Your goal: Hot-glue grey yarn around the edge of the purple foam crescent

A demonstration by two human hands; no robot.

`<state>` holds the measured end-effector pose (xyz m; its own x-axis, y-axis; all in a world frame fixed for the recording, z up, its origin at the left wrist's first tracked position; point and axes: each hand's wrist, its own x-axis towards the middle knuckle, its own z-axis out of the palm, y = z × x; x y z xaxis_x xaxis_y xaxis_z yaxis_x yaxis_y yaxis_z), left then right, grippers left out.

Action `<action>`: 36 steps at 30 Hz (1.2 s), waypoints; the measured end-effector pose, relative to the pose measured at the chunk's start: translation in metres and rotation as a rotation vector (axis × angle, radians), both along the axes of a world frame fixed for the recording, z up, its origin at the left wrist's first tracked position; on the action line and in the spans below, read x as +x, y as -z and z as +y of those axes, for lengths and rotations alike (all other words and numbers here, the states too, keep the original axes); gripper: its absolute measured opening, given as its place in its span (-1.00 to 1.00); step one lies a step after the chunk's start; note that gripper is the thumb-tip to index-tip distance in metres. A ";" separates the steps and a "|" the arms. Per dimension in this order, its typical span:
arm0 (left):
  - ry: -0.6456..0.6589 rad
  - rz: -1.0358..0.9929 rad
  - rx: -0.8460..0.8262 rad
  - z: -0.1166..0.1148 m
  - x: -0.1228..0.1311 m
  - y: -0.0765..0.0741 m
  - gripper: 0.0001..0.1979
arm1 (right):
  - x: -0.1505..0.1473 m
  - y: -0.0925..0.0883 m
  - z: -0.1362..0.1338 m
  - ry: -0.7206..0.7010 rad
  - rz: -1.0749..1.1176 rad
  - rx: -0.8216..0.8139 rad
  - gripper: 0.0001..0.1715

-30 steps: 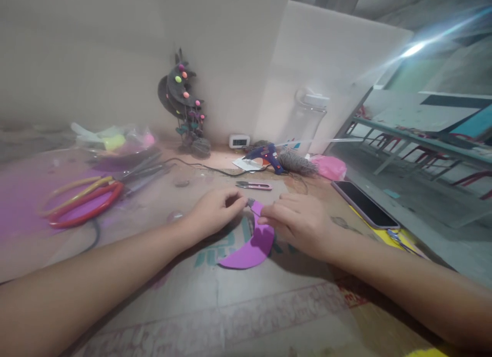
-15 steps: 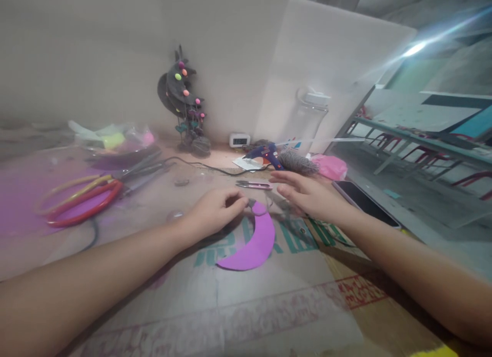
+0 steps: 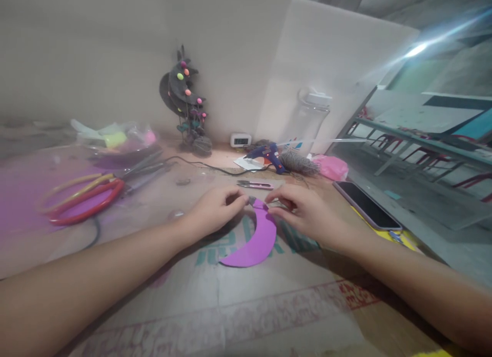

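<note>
Although one end shows grey, the crescent [image 3: 264,239] is purple.

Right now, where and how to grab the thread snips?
Likely best by the pinkish handle, pinched from the right: the thread snips lie flat, with the dark blades pointing left and the handle end closest to the right hand.

Held the left forearm [image 3: 115,275] out from the lower left, bare and slanting inward, with the wrist [image 3: 182,230] nearly straight. Pinched with the left hand [image 3: 215,208], with thumb and forefinger meeting at the tips. Reached in from the lower right with the right forearm [image 3: 407,277], also bare. Pointed the right hand [image 3: 305,213] leftward, with thumb and forefinger slightly parted.
</note>
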<state>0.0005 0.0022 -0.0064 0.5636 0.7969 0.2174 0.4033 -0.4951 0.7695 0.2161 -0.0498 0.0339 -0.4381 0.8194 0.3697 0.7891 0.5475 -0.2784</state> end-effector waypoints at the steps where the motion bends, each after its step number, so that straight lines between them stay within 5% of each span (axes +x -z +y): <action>1: 0.001 0.003 0.006 0.000 0.000 0.000 -0.69 | 0.001 0.003 0.000 -0.058 -0.055 0.127 -0.91; 4: 0.009 0.031 0.040 -0.001 0.000 -0.001 -0.68 | 0.003 0.016 -0.003 -0.190 -0.171 0.393 -0.78; 9: 0.030 0.086 0.100 -0.002 0.000 -0.003 -0.68 | -0.003 0.025 -0.006 -0.266 -0.209 0.479 -0.78; 20: 0.083 0.043 0.020 -0.003 -0.001 -0.003 -0.69 | 0.003 0.024 0.006 -0.011 0.164 0.077 -0.86; 36: 0.172 0.077 -0.029 -0.003 -0.002 -0.002 -0.71 | 0.002 0.033 0.008 0.005 0.189 0.037 -0.86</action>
